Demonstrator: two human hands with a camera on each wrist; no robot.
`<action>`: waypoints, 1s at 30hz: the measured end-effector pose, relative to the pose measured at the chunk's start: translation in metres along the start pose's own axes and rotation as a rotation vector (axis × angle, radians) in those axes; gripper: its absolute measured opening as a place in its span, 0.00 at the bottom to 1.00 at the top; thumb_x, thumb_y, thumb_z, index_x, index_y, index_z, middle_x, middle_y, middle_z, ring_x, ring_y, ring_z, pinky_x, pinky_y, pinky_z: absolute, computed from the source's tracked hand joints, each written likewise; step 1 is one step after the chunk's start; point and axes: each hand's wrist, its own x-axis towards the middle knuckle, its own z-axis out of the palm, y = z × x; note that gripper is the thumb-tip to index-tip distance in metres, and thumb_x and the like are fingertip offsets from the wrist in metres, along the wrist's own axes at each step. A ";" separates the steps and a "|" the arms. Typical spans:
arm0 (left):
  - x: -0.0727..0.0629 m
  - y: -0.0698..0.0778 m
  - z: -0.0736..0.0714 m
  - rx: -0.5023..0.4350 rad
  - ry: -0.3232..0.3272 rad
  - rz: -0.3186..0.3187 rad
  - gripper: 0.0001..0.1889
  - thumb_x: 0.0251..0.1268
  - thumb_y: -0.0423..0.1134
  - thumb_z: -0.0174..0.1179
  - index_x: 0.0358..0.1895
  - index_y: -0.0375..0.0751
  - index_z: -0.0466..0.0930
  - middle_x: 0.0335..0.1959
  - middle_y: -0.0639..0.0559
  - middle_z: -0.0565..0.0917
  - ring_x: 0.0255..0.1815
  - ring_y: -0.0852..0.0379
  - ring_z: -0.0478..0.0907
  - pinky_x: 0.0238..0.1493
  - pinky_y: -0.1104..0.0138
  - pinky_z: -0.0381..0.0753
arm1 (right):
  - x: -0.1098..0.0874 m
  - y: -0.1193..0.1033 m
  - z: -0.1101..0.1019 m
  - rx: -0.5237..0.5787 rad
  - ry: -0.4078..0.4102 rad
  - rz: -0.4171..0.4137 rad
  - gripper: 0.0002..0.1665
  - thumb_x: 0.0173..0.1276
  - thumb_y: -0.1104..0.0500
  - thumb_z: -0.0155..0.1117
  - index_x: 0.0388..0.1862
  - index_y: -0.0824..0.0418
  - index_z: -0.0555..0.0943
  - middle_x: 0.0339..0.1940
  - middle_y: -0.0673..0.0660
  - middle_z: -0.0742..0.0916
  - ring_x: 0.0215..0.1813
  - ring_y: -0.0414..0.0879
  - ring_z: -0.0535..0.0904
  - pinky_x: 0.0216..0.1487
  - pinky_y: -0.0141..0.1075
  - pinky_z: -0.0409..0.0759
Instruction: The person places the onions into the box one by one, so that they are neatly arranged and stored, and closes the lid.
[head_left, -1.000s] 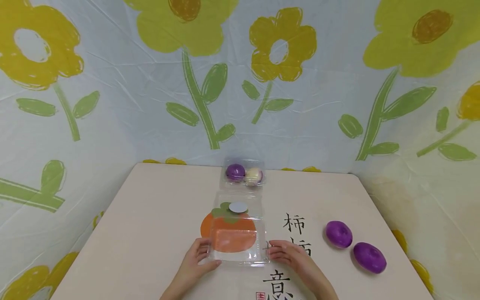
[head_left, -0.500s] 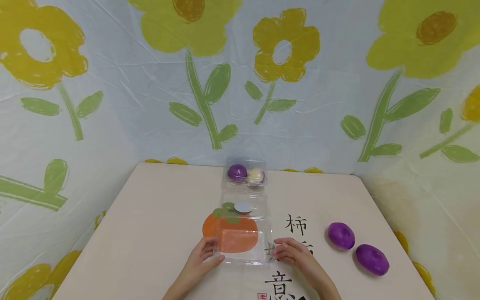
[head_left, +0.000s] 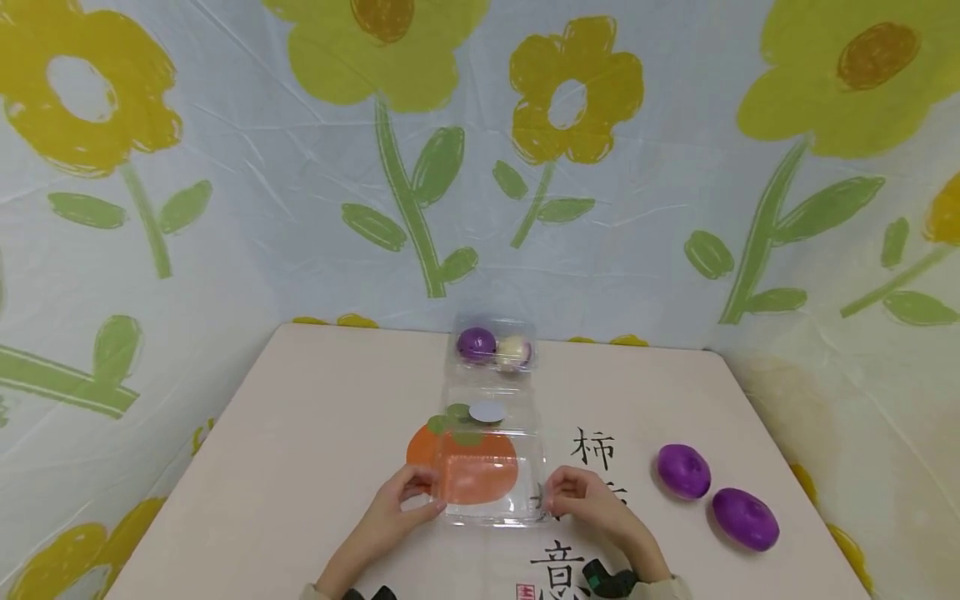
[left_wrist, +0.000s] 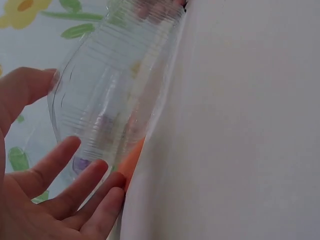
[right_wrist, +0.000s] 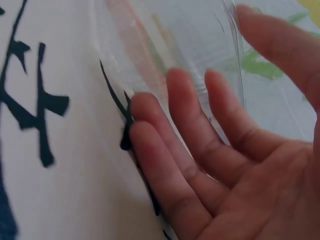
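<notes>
A clear plastic box rests on the table over a printed orange persimmon. My left hand is at its left side. In the left wrist view the thumb tip touches the box rim, while the other fingers spread, slightly bent, low along the side. On the opposite side is my right hand; the right wrist view shows its thumb at the rim and its relaxed fingers against the lower wall. A clear section with a white oval patch adjoins the far side of the box.
At the table's back edge, another clear plastic box holds a round purple item and a cream-and-purple one. Two dimpled purple onion-like pieces lie on the right. A flower-printed cloth hangs behind the table.
The front box has shifted slightly right. Both hands have stayed beside it, and their fingers have bent a little more. The purple pieces have not moved.
</notes>
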 end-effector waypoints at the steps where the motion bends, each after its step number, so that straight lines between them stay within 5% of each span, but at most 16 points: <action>1: 0.002 -0.001 -0.001 0.011 -0.007 0.009 0.23 0.58 0.37 0.72 0.54 0.35 0.76 0.52 0.44 0.80 0.55 0.48 0.78 0.61 0.55 0.77 | 0.002 0.001 -0.002 -0.007 -0.024 -0.009 0.15 0.67 0.64 0.66 0.45 0.76 0.76 0.34 0.55 0.86 0.36 0.41 0.81 0.40 0.33 0.82; 10: 0.020 -0.012 -0.011 0.037 -0.099 0.036 0.47 0.51 0.42 0.77 0.73 0.42 0.58 0.71 0.43 0.69 0.70 0.45 0.67 0.70 0.57 0.67 | 0.018 0.009 -0.017 0.029 -0.177 -0.024 0.13 0.67 0.65 0.65 0.39 0.75 0.72 0.30 0.49 0.83 0.32 0.38 0.78 0.36 0.30 0.80; 19: 0.026 -0.027 -0.011 0.003 -0.172 0.213 0.52 0.53 0.36 0.76 0.79 0.45 0.52 0.77 0.41 0.60 0.74 0.40 0.61 0.71 0.63 0.65 | 0.020 0.024 -0.025 0.107 -0.316 -0.094 0.12 0.71 0.69 0.58 0.45 0.79 0.70 0.34 0.51 0.83 0.35 0.38 0.77 0.39 0.28 0.79; 24: 0.030 -0.027 -0.011 0.028 -0.165 0.263 0.51 0.52 0.36 0.76 0.78 0.40 0.53 0.76 0.39 0.62 0.73 0.39 0.62 0.72 0.63 0.63 | 0.020 0.023 -0.026 0.100 -0.280 -0.095 0.11 0.73 0.67 0.56 0.45 0.76 0.71 0.33 0.51 0.83 0.35 0.39 0.79 0.39 0.30 0.81; 30: 0.035 -0.032 -0.010 0.085 -0.151 0.248 0.52 0.52 0.39 0.76 0.78 0.42 0.53 0.76 0.44 0.63 0.74 0.46 0.62 0.73 0.70 0.57 | 0.021 0.026 -0.029 0.124 -0.075 -0.038 0.11 0.74 0.63 0.57 0.47 0.71 0.74 0.36 0.55 0.85 0.38 0.43 0.83 0.42 0.37 0.85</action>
